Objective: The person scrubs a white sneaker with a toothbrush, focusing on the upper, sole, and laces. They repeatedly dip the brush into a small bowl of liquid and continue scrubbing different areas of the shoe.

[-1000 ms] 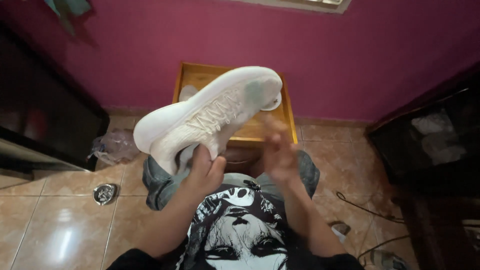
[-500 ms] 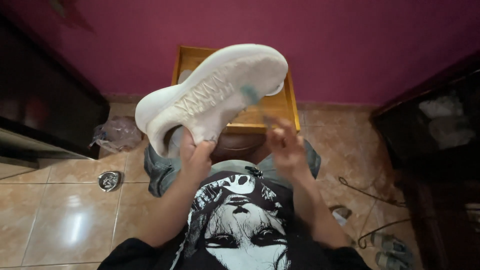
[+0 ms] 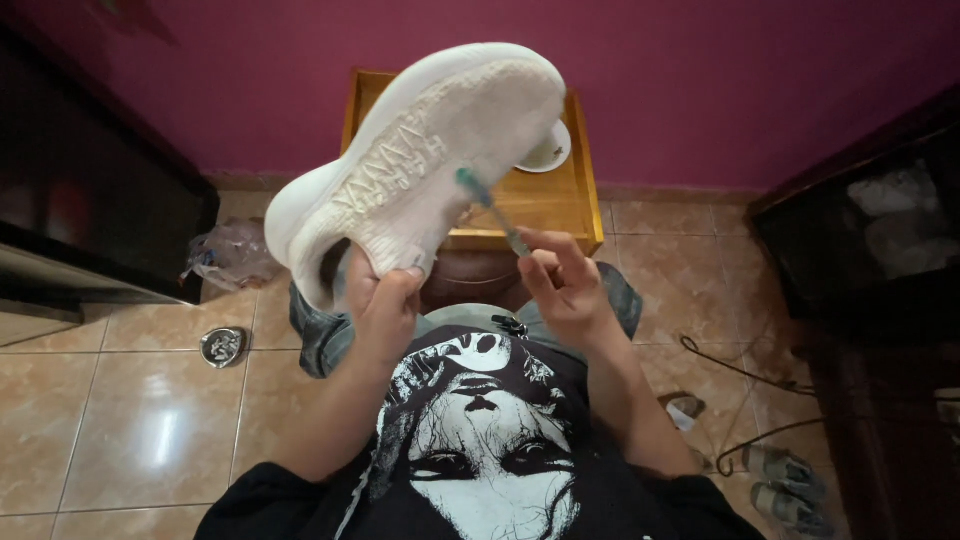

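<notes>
My left hand (image 3: 385,305) grips a white sneaker (image 3: 420,160) by its heel end and holds it up with the textured sole facing me. My right hand (image 3: 560,280) holds a thin toothbrush (image 3: 490,210) with a teal head, and the head touches the sole near its middle. Both hands are raised over my lap, in front of a black printed shirt.
A small wooden table (image 3: 545,200) stands against the magenta wall, with a white bowl (image 3: 550,150) on it. A crumpled plastic bag (image 3: 230,255) and a floor drain (image 3: 222,346) lie on the tiled floor at left. Dark furniture flanks both sides; cables (image 3: 740,375) run at right.
The sneaker has been turned so its sole faces me more fully. My right hand has brought the toothbrush up until its head meets the sole.
</notes>
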